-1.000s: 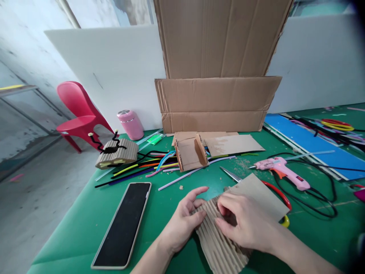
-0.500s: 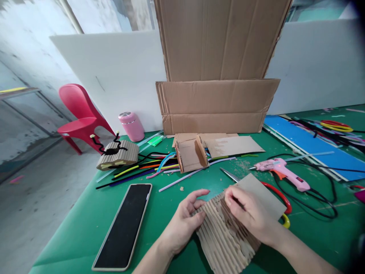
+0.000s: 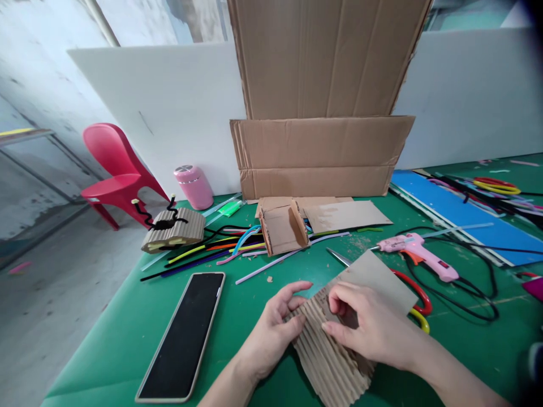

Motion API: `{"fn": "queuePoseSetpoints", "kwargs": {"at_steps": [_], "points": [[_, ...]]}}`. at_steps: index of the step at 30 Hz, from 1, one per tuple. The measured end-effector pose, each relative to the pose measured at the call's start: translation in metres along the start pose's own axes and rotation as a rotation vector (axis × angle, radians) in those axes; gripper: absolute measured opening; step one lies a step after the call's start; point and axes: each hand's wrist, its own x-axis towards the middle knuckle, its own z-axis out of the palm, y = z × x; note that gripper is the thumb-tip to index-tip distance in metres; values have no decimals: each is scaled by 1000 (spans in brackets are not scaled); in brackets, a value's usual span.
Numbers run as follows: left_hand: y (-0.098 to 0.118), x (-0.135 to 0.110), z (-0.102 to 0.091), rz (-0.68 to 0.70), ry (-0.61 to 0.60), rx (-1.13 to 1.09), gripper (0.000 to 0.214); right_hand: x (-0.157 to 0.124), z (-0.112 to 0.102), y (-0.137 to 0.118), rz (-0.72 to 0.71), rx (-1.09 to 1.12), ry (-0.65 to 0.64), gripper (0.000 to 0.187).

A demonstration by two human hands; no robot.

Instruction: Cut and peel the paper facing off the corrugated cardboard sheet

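Note:
A piece of corrugated cardboard (image 3: 328, 362) lies at a slant in front of me, its ridges bare over much of the near side. Its smooth facing layer (image 3: 379, 277) sticks out on the far right, beneath my right hand. My left hand (image 3: 278, 325) is closed on the left edge, thumb on top. My right hand (image 3: 365, 322) rests over the middle with curled fingers, thumb on the ridges and index finger at the torn brown layer; its grip there is partly hidden. Scissors (image 3: 418, 291) with red and yellow handles lie partly under the smooth layer and right hand.
A phone (image 3: 182, 336) lies to the left. Behind are a cardboard tray (image 3: 283, 228), pipe cleaners (image 3: 220, 249), a ridged cardboard figure (image 3: 176, 229) and a pink canister (image 3: 194, 186). A pink glue gun (image 3: 418, 254) with a trailing cable lies right. Large cardboard (image 3: 322, 144) stands at the back.
My right hand has shifted slightly left and nearer, its thumb now spread away from the index finger. The smooth layer has tilted up and left. The left hand keeps its hold.

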Motion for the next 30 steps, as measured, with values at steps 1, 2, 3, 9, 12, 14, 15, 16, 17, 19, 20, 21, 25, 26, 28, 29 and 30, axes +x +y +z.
{"fn": "queuePoseSetpoints", "kwargs": {"at_steps": [1, 2, 3, 9, 12, 14, 15, 16, 17, 19, 20, 21, 25, 26, 28, 29, 30], "points": [[0, 0, 0, -1, -3, 3, 41, 1, 0, -1, 6, -10, -10, 17], [-1, 0, 0, -1, -5, 5, 41, 1, -1, -1, 6, -13, -22, 15], [-1, -1, 0, 0, -7, 6, 41, 2, -1, -1, 1, -13, -34, 13], [-1, -2, 0, 16, 5, 33, 40, 4, -3, 1, -35, -44, -69, 5], [-1, -1, 1, 16, 5, 41, 39, 4, 0, -1, -74, -183, -27, 6], [0, -1, 2, 19, 4, 54, 39, 5, 2, -3, -115, -311, 11, 7], [0, -1, 2, 20, 8, 65, 39, 5, 2, -4, -137, -363, 21, 8], [1, -1, 2, 21, 11, 78, 39, 5, 2, -6, -158, -397, 21, 10], [1, -1, 3, 21, 13, 94, 39, 5, 2, -7, -175, -412, 12, 12], [4, -1, 3, 10, 10, 130, 40, 3, -1, -10, -184, -400, -17, 14], [5, -1, 4, -2, 6, 152, 41, 2, -2, -11, -177, -382, -36, 15], [6, -1, 4, -16, 4, 182, 41, 1, -2, -12, -160, -365, -53, 15], [7, 1, 3, 17, 28, 448, 39, -2, 6, -3, -70, -291, -44, 16], [7, 2, 2, 61, 37, 562, 38, -1, 10, 1, -54, -262, -26, 17], [5, 2, 2, 183, 53, 831, 38, 0, 20, 12, -26, -198, -14, 16], [4, 1, 2, 243, 64, 974, 38, 0, 25, 17, -13, -179, -9, 15], [3, 0, 3, 291, 75, 1109, 38, 0, 28, 21, -5, -167, -6, 15]]}}
